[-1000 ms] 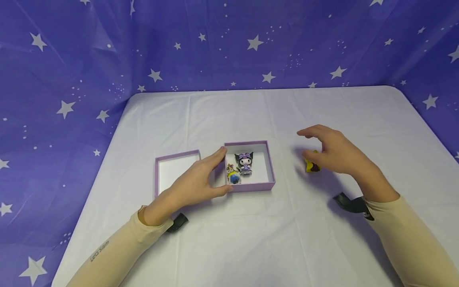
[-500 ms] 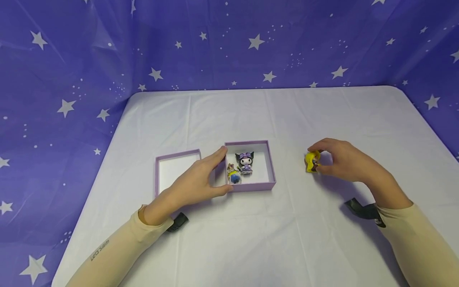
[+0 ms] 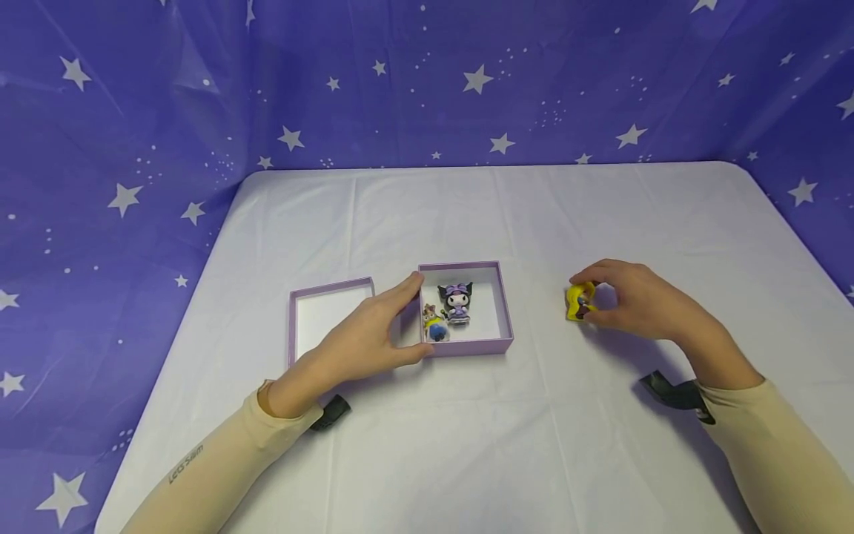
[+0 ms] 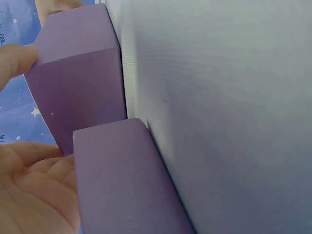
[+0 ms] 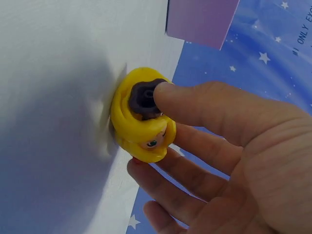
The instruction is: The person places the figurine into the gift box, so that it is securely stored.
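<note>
My right hand [image 3: 634,302] pinches a small yellow-haired toy figurine [image 3: 578,302] between thumb and fingers, low over the white cloth. In the right wrist view the thumb lies on a dark part of the figurine [image 5: 151,129], and a bit of its face shows. At mid-table, my left hand [image 3: 363,334] holds the left side of a shallow purple box [image 3: 470,347], thumb at the front corner and fingers toward the back one. Inside lie a black-and-purple hooded figurine [image 3: 457,305] and a smaller yellow-and-blue one [image 3: 436,326].
A second purple tray-like box part [image 3: 291,326], white inside, lies to the left, partly hidden under my left hand and forearm. White cloth [image 3: 440,445] covers the table. A purple star-patterned curtain [image 3: 427,81] stands behind and at both sides.
My right hand has come down onto the yellow-haired figurine and now pinches it; the figurine has shifted very slightly left. The left hand and the box stay where they were.
</note>
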A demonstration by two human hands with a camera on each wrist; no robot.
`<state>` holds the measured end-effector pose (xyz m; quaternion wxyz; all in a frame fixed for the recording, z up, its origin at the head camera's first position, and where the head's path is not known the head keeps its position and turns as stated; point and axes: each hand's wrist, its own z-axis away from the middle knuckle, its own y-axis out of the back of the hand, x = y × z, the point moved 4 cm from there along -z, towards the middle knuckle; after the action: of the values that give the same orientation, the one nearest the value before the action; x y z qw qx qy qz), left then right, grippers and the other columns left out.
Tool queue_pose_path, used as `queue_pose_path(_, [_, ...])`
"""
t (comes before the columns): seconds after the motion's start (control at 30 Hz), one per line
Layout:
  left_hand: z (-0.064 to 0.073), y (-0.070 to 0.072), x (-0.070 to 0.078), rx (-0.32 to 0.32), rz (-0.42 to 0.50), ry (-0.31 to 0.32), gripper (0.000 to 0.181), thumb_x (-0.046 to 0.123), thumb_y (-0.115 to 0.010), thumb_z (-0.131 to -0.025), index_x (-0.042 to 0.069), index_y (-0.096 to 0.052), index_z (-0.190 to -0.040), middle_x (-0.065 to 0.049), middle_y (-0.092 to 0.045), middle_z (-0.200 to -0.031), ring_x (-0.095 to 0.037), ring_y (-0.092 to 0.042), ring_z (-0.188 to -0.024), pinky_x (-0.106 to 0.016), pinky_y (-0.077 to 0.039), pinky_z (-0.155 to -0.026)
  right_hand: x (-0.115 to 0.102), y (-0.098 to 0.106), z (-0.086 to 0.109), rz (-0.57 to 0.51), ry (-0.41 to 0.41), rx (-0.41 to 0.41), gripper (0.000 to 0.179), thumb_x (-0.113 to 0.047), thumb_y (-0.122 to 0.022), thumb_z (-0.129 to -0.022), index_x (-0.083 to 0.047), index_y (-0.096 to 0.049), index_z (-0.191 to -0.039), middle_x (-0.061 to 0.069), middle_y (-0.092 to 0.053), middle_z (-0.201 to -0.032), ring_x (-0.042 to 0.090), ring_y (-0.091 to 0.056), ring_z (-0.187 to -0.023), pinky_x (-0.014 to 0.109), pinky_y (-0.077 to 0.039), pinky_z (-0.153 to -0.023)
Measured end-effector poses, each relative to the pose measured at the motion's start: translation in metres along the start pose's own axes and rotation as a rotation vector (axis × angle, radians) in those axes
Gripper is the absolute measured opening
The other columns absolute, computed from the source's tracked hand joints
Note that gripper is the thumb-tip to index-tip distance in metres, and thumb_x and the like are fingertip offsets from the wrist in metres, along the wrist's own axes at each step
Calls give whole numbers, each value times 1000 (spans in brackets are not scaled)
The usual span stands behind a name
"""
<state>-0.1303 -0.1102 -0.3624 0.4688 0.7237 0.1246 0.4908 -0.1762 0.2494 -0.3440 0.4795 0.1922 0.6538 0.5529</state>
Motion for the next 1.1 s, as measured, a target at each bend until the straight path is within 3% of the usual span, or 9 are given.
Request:
queue_pose_path(0.23, [0,0,1,-2,-2,3,100,50,-73,-83,2,-22,-154,-12,-23,-158,-17,-24,-143,-34,-24,-115,-4,1,-5,-12,-37,60,47,-11,-81,-75,-6,-65,-120,5,-64,-107,25,-58,-97,45,-47,-86])
queue_pose_path(0.47, [0,0,1,3,-4,-11,100,50,-73,-83,1,-22,-153,-12,-24,-158,-17,-24,-143,-35,-25,-115,-16,8,-10,-10,33,157,44,-10,-79,-74,-8,-67,-117,-2,-64,-101,17,-58,-91,41,-47,-82])
queue_pose_path(0.67, [-1,-1,0,-1,-3,-10,100,51,-73,-83,1,-22,-153,-12,-23,-158,-17,-24,-143,-35,-24,-115,-31,14,-10,-6,35,196,46,-12,-79,-74,-12,-67,-119,-4,-65,-100,12,-56,-89,36,-47,-77])
queue_pose_path(0.93, [-1,0,1,-2,-9,-7,100,51,-73,-83,1,-22,-154,-12,-23,-158,-18,-23,-143,-35,-24,-115,-55,16,-18,-40,129,231,47,-13,-80,-73,-15,-67,-118,-10,-65,-98,6,-53,-88,25,-46,-74])
queue_pose_path(1.1, [-1,-1,1,-1,-4,-11,100,50,-73,-83,1,-21,-153,-13,-23,-158,-18,-23,-143,-34,-23,-115,-71,10,-26,-89,195,219,47,-14,-80,-75,-15,-67,-119,-11,-64,-100,5,-54,-90,27,-49,-75])
